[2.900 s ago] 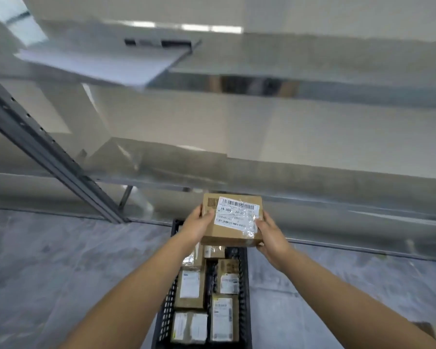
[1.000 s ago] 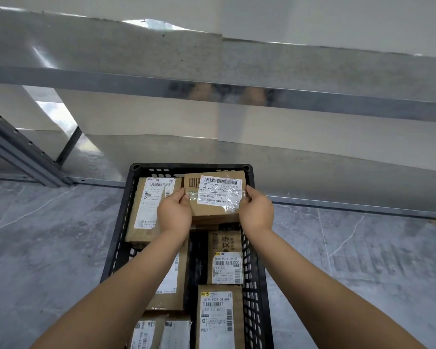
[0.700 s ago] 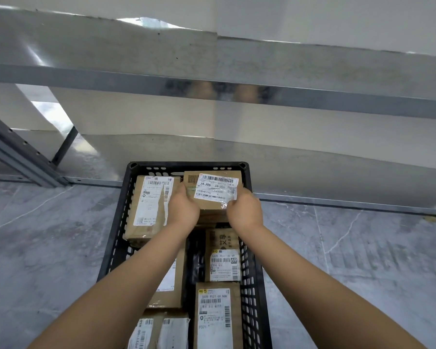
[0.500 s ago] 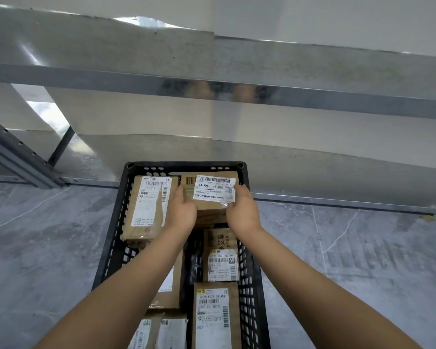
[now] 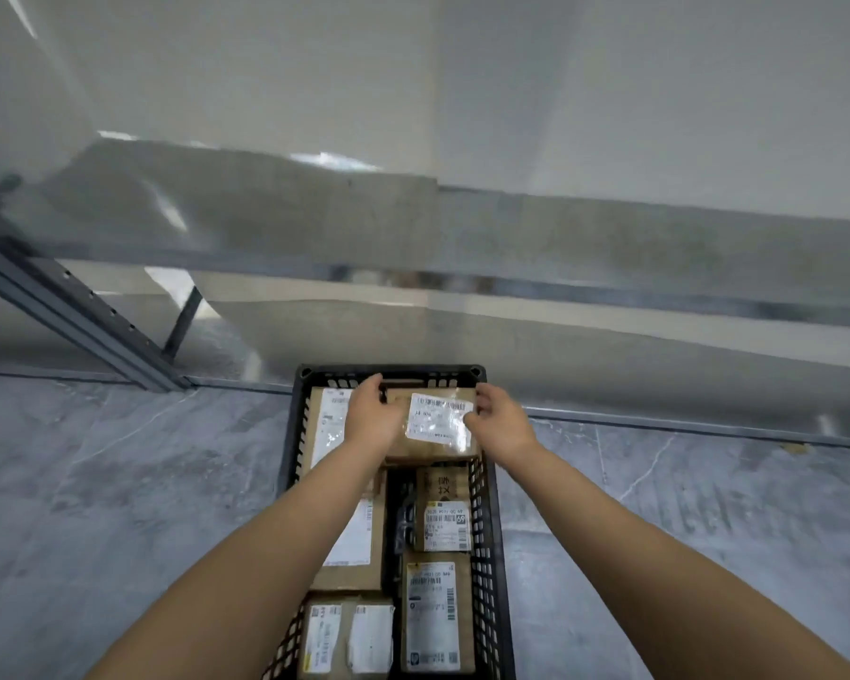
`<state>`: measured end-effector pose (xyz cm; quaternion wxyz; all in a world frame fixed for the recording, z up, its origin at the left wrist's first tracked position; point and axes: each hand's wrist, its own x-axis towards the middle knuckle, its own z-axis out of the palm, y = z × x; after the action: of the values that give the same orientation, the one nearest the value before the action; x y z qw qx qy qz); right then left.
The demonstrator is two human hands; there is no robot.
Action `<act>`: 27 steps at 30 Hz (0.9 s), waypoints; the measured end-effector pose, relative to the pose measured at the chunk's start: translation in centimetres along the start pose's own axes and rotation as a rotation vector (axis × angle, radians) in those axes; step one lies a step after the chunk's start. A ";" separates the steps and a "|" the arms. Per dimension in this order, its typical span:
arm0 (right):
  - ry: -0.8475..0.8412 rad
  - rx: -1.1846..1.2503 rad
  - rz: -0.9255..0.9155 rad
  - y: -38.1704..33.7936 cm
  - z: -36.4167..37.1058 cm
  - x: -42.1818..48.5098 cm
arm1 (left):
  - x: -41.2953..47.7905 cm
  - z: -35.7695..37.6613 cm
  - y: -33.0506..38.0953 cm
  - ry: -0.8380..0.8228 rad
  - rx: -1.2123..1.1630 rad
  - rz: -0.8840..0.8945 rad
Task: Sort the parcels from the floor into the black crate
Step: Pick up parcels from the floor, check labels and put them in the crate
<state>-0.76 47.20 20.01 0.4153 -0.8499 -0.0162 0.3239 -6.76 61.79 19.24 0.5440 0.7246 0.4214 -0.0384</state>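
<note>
Beyond our hands and above them runs a metal shelving rack point(image 5: 609, 292), its grey beam crossing the whole view. Its slanted upright point(image 5: 70, 311) stands well out past our left hand. A grey marbled floor point(image 5: 119, 483) spreads to either side of our forearms.

Between our arms sits the black crate point(image 5: 485, 532), long and narrow. Its far rim lies just beyond our fingertips and its latticed walls run back toward us under both wrists.

Cardboard parcels fill it. A tall labelled box point(image 5: 326, 424) lies just outside our left hand, along the crate's left wall. Another long box point(image 5: 359, 547) lies under our left forearm, partly hidden by it. Nearer us than our right hand come a small box with a "69" label point(image 5: 445, 512) and, closer still, a box with a long white label point(image 5: 435, 615). At the near end, below our left forearm, two smaller labelled parcels point(image 5: 347, 635) lie side by side.

The parcel being sorted, a brown carton with a shiny taped label point(image 5: 438, 424), is at the crate's far right end, directly between our two hands. We cannot tell whether it already rests on what lies under it.

Our left hand point(image 5: 371, 417) grips its left edge with the fingers curled over the far corner. Our right hand point(image 5: 499, 424) pinches its right edge between thumb and fingers.
</note>
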 end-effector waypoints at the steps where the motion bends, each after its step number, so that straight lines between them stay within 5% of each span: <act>1: -0.048 -0.025 0.022 -1.7 -1.4 -1.6 | -1.5 -1.3 1.8 -0.053 0.062 -0.009; 6: -0.119 -0.125 0.070 -11.0 -9.3 -9.3 | -9.5 -8.5 12.0 -0.274 0.243 -0.029; 17: -0.122 -0.192 0.053 -29.3 -25.6 -25.7 | -27.7 -21.0 34.6 -0.420 0.464 0.104; 27: 0.250 0.027 -0.196 -37.9 -35.9 -38.2 | -36.2 -21.5 49.9 -0.418 0.388 0.492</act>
<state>-1.49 35.71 83.65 0.4551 -0.8722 -0.0428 0.1739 -6.12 56.22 84.33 0.4638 0.8703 0.0994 -0.1327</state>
